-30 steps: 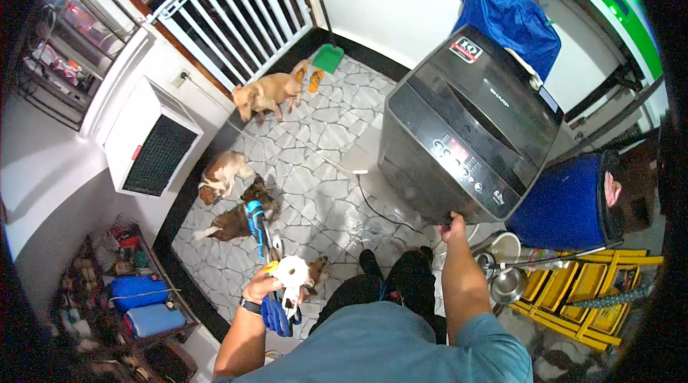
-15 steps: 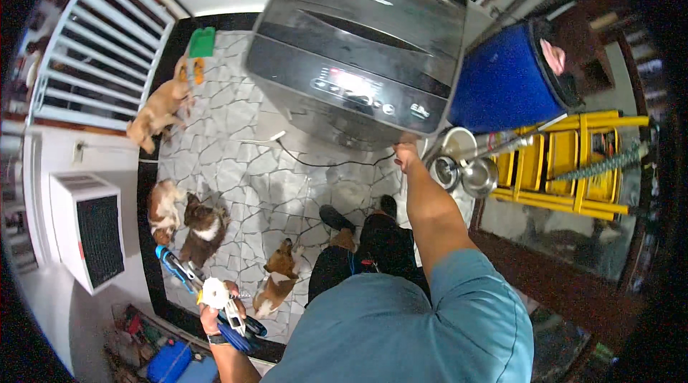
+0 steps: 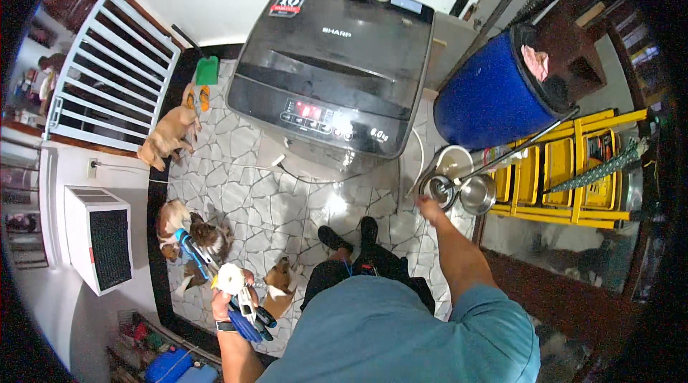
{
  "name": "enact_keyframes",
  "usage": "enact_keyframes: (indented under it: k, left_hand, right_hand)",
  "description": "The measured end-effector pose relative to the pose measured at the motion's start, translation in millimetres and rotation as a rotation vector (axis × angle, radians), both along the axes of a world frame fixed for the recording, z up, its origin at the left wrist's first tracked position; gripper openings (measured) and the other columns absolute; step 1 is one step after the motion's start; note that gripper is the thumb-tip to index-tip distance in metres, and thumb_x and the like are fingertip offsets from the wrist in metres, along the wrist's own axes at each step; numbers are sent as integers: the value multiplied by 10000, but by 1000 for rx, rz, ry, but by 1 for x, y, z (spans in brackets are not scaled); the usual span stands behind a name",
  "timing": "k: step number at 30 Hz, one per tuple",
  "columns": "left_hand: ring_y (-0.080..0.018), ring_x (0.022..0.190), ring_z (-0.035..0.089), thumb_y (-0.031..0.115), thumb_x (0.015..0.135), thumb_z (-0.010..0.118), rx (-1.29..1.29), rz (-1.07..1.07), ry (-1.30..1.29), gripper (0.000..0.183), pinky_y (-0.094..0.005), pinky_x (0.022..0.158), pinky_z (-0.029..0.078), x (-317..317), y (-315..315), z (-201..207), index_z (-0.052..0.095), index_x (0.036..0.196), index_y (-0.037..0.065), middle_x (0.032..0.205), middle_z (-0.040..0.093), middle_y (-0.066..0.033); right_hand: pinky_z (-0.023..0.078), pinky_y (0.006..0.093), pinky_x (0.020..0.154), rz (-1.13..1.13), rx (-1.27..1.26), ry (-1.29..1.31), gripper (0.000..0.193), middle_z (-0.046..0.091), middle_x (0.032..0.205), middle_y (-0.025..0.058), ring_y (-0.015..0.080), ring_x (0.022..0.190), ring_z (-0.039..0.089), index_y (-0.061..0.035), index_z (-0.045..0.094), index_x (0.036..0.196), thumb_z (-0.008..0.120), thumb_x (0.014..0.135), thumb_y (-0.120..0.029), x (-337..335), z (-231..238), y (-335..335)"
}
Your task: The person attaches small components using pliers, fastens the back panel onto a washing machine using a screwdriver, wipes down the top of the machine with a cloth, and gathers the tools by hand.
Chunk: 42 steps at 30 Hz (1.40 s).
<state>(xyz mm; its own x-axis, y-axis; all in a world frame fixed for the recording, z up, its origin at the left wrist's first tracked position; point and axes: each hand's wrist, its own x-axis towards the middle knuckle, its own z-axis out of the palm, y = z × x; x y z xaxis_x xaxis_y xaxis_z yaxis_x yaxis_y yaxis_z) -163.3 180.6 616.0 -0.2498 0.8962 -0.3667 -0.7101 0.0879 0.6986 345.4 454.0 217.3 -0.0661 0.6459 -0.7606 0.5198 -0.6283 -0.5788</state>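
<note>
My left hand (image 3: 221,303) is closed round a bundle of hand tools. It includes a white round piece like a small roll (image 3: 231,279), a long blue-and-silver tool (image 3: 193,250) and some dark blue handles (image 3: 247,326); their exact kinds are hard to make out. Out to the right, my right hand (image 3: 430,211) is beside a steel bowl (image 3: 437,189) on the floor; whether it touches the bowl is unclear, and its fingers are blurred. In front of me stands a dark top-loading washing machine (image 3: 330,60), lid down and panel lit.
Several dogs lie or sit at left, one tan dog (image 3: 168,136) by the white gate (image 3: 111,75). Another dog (image 3: 281,279) sits close to my left arm. A blue drum (image 3: 476,89), a yellow stepladder (image 3: 559,168) and another steel bowl (image 3: 478,194) are at right.
My right hand has drawn back from the washer's lower front corner toward the bowls. The view has shifted, showing more behind the washer. My left hand keeps its tools.
</note>
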Motion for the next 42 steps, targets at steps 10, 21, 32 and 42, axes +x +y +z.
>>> enact_keyframes:
  k: [10, 21, 32, 42]
  left_hand:
    - [-307, 831, 705, 277, 844, 731, 176, -77, -295, 671, -360, 687, 595, 82, 20, -37, 460, 1401, 20, 1215, 638, -187]
    - [-272, 934, 694, 263, 900, 678, 252, 10, -288, 622, -361, 797, 588, 72, 11, -13, 448, 1429, 29, 1269, 633, -149]
    - [-268, 993, 689, 239, 940, 629, 220, -9, -244, 618, -366, 829, 589, 11, -5, -23, 396, 1472, 27, 1307, 616, -161]
    - [-286, 961, 703, 228, 932, 646, 179, -97, -265, 624, -374, 793, 598, -42, 6, -19, 394, 1467, 30, 1310, 612, -167]
  right_hand:
    - [517, 465, 601, 21, -440, -277, 457, 636, 1000, 134, 304, 788, 676, -123, 485, 1355, 528, 1006, -414, 179, 3, -30]
    - [312, 492, 1129, -179, 950, 75, 647, 326, 1532, 258, 422, 1388, 356, 3, 296, 1504, 473, 1030, -399, -111, 256, 109]
    - [341, 492, 1128, -392, 1200, -352, 607, 396, 1505, 258, 430, 1365, 404, -53, 304, 1540, 444, 1050, -382, -191, 242, 100]
    - [310, 461, 1159, -298, 1285, -358, 621, 394, 1518, 250, 412, 1398, 384, -3, 345, 1507, 457, 1039, -396, -189, 257, 96]
